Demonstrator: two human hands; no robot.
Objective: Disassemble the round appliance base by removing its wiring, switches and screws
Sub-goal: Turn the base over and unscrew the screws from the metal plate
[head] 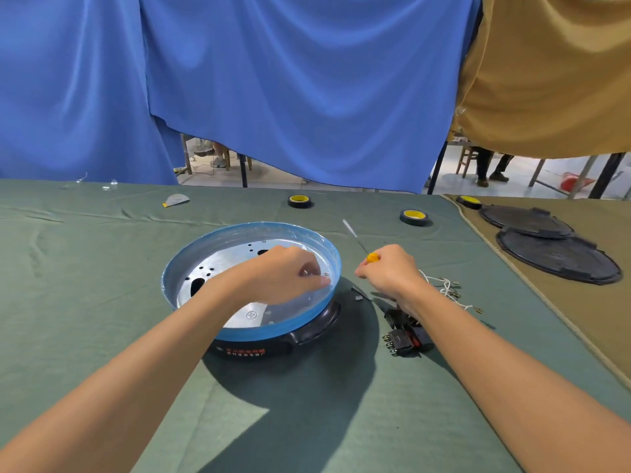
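Two bare hands work at a round appliance base [309, 336] resting near the middle of a counter [85, 285] draped in green cloth. The base lies open side up. Blue film lines its rim, and a bare metal plate with holes shows inside, above a black plastic body.

The left hand [286, 276] reaches into the base at its 3 o'clock side, fingers curled down with the tips close against the inner wall. Whether they pinch anything cannot be told. The right hand [389, 276], just outside the rim at 3 o'clock, is wrapped around a screwdriver [371, 257] with a yellow handle, its thin shaft angled away toward 11 o'clock.

Loose white wires [444, 290] with metal terminals lie on the cloth just beyond the right wrist. Black switches [406, 336] lie partly under that forearm, at 4 o'clock from the base.

One tape roll [299, 201], black with a yellow core, sits at 12 o'clock from the base. A second tape roll [414, 216] sits at 1 o'clock and a third tape roll [468, 201] farther off at 2 o'clock. Two black round covers [560, 259] overlap on tan cloth, well apart from the base at 2 o'clock. A blue curtain [307, 97] and a tan curtain [546, 80] hang behind the counter.
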